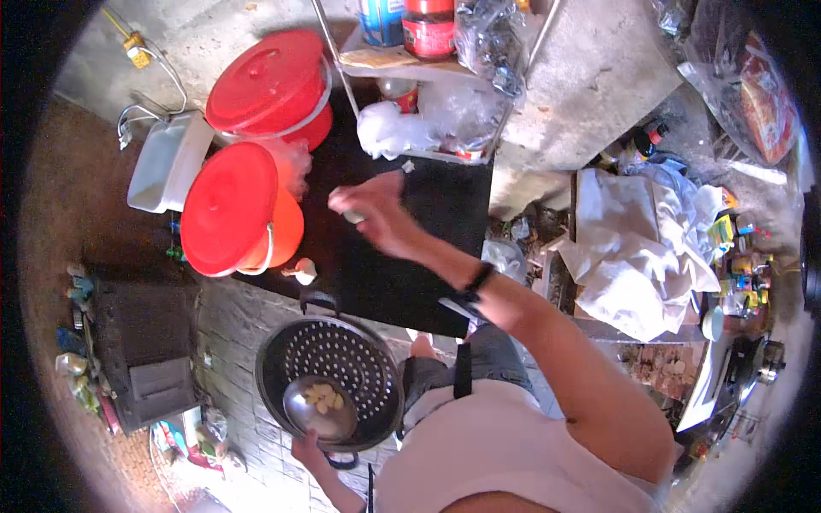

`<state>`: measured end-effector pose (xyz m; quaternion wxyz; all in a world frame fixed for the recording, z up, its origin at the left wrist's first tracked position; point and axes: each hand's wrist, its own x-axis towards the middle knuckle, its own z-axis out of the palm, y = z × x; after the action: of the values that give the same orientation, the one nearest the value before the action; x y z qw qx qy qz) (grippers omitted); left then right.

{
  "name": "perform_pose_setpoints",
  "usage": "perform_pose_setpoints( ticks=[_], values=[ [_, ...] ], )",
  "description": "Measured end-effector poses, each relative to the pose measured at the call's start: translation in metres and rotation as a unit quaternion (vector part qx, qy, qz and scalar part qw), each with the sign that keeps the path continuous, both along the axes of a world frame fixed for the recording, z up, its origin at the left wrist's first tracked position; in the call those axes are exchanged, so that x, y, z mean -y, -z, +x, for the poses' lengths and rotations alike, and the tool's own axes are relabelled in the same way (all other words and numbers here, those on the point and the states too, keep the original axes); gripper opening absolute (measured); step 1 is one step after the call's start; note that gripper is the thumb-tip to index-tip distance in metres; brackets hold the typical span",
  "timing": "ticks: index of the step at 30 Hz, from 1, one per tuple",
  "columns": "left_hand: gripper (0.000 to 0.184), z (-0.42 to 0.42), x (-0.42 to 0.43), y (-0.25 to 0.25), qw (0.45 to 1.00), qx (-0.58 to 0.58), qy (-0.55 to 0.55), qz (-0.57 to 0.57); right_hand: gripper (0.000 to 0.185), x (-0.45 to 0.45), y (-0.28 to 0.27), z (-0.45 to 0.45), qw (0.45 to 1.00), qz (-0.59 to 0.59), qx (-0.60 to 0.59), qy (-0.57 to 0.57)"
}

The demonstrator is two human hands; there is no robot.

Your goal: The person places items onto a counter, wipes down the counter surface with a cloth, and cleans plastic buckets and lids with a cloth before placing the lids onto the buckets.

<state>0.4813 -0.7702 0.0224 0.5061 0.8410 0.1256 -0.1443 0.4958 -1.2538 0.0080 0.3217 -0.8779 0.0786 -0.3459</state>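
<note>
Pinched in R hand: small pale pc, over blk tabletop

R hand (380, 212) fingers closed on small pale pc (352, 217), approx mid-table, above blk tabletop (402, 278); can't tell if hand touches it. Dk wristband (480, 278) on R wrist. L hand (313, 453) lower in view, at near rim of sm. metal bowl (340, 424); most fingers hidden, can't tell if grip is closed on rim. Bowl holds a few pale yellowish pcs (323, 398), sits w/in outline of lg. perforated pot (342, 349); can't tell if it rests on the holes or is held above. Pot has loop handles far & near, is just beside table's near edge.

Whitish lump (304, 272) on tabletop nr that edge, beside orange bucket (286, 214) w/ red lid. Behind it: red-lidded bucket (269, 81), slightly tilted lid. White tub (162, 167) frame left of both. Far end of table: shelf (385, 58) w/ red jar (428, 32), blue tin (382, 21), clear plastic bags. Frame right, apart from table: crumpled white cloth (633, 248).
</note>
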Motion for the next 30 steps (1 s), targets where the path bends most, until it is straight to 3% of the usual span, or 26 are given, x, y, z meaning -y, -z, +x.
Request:
perform_pose_setpoints(
  ticks=[2, 3, 5, 7, 8, 9, 10, 11, 12, 15, 17, 18, 19, 20, 21, 22, 23, 25, 27, 29, 30],
  values=[
    [0.032, -0.021, 0.023, -0.032, 1.0, -0.018, -0.018, 0.012, 0.016, -0.01, 0.012, 0.045, 0.983, -0.15, -0.106, 0.028],
    [0.032, -0.022, 0.032, -0.038, 0.999, -0.012, -0.028, 0.024, 0.012, -0.017, 0.037, 0.06, 0.976, -0.205, -0.053, 0.056],
    [0.034, -0.01, 0.032, -0.029, 0.999, -0.01, -0.036, 0.019, 0.015, -0.004, 0.046, 0.082, 0.984, -0.174, 0.001, 0.044],
    [0.039, -0.017, 0.015, -0.019, 0.997, -0.032, -0.06, 0.023, 0.012, 0.012, 0.019, 0.076, 0.964, -0.156, -0.216, -0.004],
    [0.041, -0.025, 0.005, -0.015, 0.996, -0.047, -0.073, 0.028, 0.013, 0.013, 0.041, 0.073, 0.994, 0.014, -0.095, 0.058],
    [0.044, -0.03, -0.002, -0.013, 0.994, -0.061, -0.083, 0.034, 0.021, 0.017, 0.036, 0.057, 0.975, 0.197, -0.08, 0.067],
    [0.047, -0.024, 0.002, -0.012, 0.995, -0.037, -0.075, 0.049, 0.029, 0.032, 0.057, 0.05, 0.971, 0.229, -0.058, 0.049],
    [0.05, -0.018, 0.005, -0.01, 0.996, -0.013, -0.067, 0.065, 0.023, 0.038, 0.051, 0.031, 0.974, 0.214, 0.009, 0.075],
    [0.05, -0.014, 0.011, -0.013, 0.996, -0.037, -0.057, 0.051, 0.025, 0.052, 0.05, 0.004, 0.986, 0.138, -0.014, 0.093],
    [0.044, -0.009, 0.004, -0.008, 0.997, -0.046, -0.047, 0.037, 0.031, 0.08, 0.059, -0.084, 0.956, 0.238, 0.055, 0.164],
    [0.035, -0.004, 0.014, -0.014, 0.999, -0.036, 0.0, 0.019, 0.03, 0.09, 0.045, -0.157, 0.922, 0.117, -0.151, 0.336],
    [0.025, -0.006, 0.02, -0.02, 1.0, 0.002, 0.028, 0.002, 0.028, 0.116, 0.124, -0.226, 0.788, -0.249, -0.44, 0.352],
    [0.025, -0.007, 0.016, -0.016, 1.0, 0.001, 0.027, 0.0, 0.028, 0.131, 0.114, -0.257, 0.735, -0.028, -0.613, 0.289],
    [0.023, -0.007, 0.015, -0.004, 0.999, 0.017, -0.027, -0.03, 0.029, 0.117, 0.077, -0.26, 0.747, 0.063, -0.562, 0.349],
    [0.021, -0.009, 0.01, 0.003, 0.995, 0.032, -0.081, -0.054, 0.029, 0.114, 0.055, -0.248, 0.749, 0.057, -0.563, 0.346],
    [0.021, -0.007, 0.004, 0.001, 0.997, 0.032, -0.059, -0.027, 0.03, 0.103, 0.045, -0.237, 0.864, 0.088, -0.38, 0.318],
    [0.021, -0.006, -0.003, -0.002, 0.999, 0.034, -0.037, 0.0, 0.031, 0.092, 0.044, -0.225, 0.937, 0.119, -0.178, 0.277],
    [0.02, -0.001, 0.003, -0.018, 0.999, -0.009, 0.02, -0.029, 0.028, 0.102, 0.066, -0.173, 0.958, -0.139, -0.113, 0.224],
    [0.019, -0.003, 0.015, -0.022, 0.997, 0.06, -0.009, -0.046, 0.026, 0.093, 0.053, -0.115, 0.986, -0.13, -0.044, 0.099],
    [0.019, -0.003, 0.023, -0.046, 0.999, 0.005, -0.04, -0.024, 0.017, 0.074, 0.096, -0.083, 0.991, -0.074, -0.032, 0.109],
    [0.018, -0.001, 0.002, -0.025, 0.997, 0.065, -0.039, -0.019, 0.014, 0.046, 0.078, -0.077, 0.998, 0.025, -0.027, 0.046]
  ],
)
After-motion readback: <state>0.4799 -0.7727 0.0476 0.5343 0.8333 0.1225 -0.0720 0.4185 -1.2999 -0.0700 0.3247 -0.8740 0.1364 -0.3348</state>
